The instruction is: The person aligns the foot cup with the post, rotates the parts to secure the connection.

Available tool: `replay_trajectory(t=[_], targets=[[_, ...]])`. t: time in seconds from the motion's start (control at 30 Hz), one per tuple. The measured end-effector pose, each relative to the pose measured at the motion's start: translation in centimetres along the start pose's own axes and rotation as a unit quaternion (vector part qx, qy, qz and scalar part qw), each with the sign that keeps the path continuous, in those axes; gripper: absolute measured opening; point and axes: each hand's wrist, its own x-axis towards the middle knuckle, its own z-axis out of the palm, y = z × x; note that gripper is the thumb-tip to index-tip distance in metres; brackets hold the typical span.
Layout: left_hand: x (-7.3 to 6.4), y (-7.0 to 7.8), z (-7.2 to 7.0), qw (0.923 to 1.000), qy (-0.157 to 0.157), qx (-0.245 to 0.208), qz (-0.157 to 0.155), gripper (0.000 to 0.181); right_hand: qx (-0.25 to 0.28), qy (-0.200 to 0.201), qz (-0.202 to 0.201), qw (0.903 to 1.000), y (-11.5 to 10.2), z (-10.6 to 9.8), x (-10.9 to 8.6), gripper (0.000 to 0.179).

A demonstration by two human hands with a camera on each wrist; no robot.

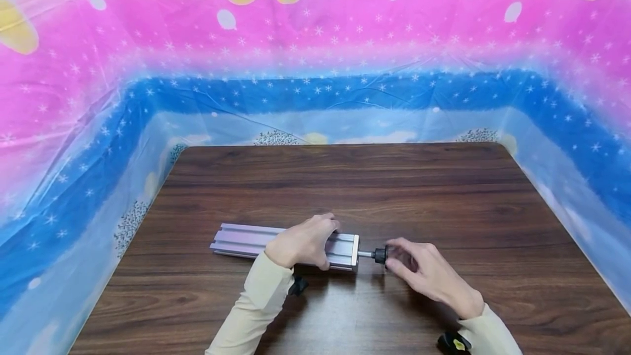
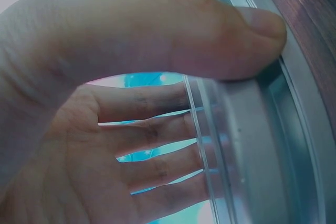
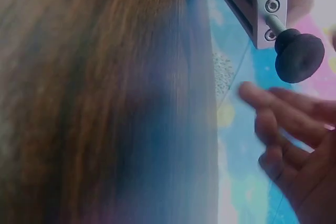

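A silver aluminium extrusion profile (image 1: 246, 238) lies lengthwise across the table, with slots along its faces. My left hand (image 1: 302, 243) grips it near its right end, the thumb (image 2: 231, 35) on the near side and the fingers reaching over the far side. Two socket-head screws show in the end plate (image 3: 262, 22). Between them a metal threaded rod (image 1: 366, 255) sticks out, carrying a black levelling foot (image 1: 380, 256). Close by the foot is my right hand (image 1: 436, 273), fingers loosely bent and apart from it in the right wrist view.
The dark wood-grain table (image 1: 345, 179) is enclosed at the back and sides by a pink and blue patterned cloth (image 1: 340, 48). Black straps with small devices sit at both wrists, the right one (image 1: 453, 342) close over the table.
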Motion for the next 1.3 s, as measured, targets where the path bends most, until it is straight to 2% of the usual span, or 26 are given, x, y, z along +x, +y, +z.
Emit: replay_trajectory(t=[0.1, 0.17, 0.33, 0.43, 0.77, 0.83, 0.97, 1.17, 1.3], targets=[[0.1, 0.0, 0.0, 1.0000, 0.005, 0.001, 0.008, 0.064, -0.001, 0.012, -0.026, 0.9996, -0.2, -0.2, -0.1, 0.060], [0.1, 0.0, 0.0, 0.9999, 0.008, 0.004, 0.014, 0.062, -0.008, 0.028, -0.052, 0.9982, -0.3, -0.1, -0.1, 0.072], [0.2, -0.1, 0.1, 0.9997, 0.012, 0.008, 0.021, 0.061, -0.021, 0.063, -0.109, 0.9918, -0.2, 0.2, 0.0, 0.075], [0.2, -0.1, 0.1, 0.9997, 0.010, 0.008, 0.020, 0.062, -0.025, 0.066, -0.115, 0.9909, -0.1, 0.3, 0.0, 0.069], [0.2, -0.1, 0.2, 0.9997, 0.007, 0.000, 0.024, 0.062, -0.008, 0.035, -0.061, 0.9975, 0.0, 0.2, -0.3, 0.047], [0.2, -0.1, 0.1, 0.9997, 0.008, 0.000, 0.025, 0.063, -0.005, 0.031, -0.053, 0.9981, 0.0, 0.2, -0.2, 0.036], [0.1, 0.0, 0.0, 0.9996, 0.010, 0.000, 0.027, 0.061, -0.016, 0.019, -0.034, 0.9991, 0.0, 0.4, 0.1, 0.004], [0.0, 0.0, 0.0, 0.9995, 0.012, -0.002, 0.029, 0.062, -0.021, 0.002, 0.003, 0.9998, 0.0, 0.7, 0.3, 0.033], [0.0, 0.0, 0.0, 0.9995, 0.013, 0.002, 0.030, 0.061, -0.022, -0.004, 0.023, 0.9995, -0.1, 0.9, 0.3, 0.044]])
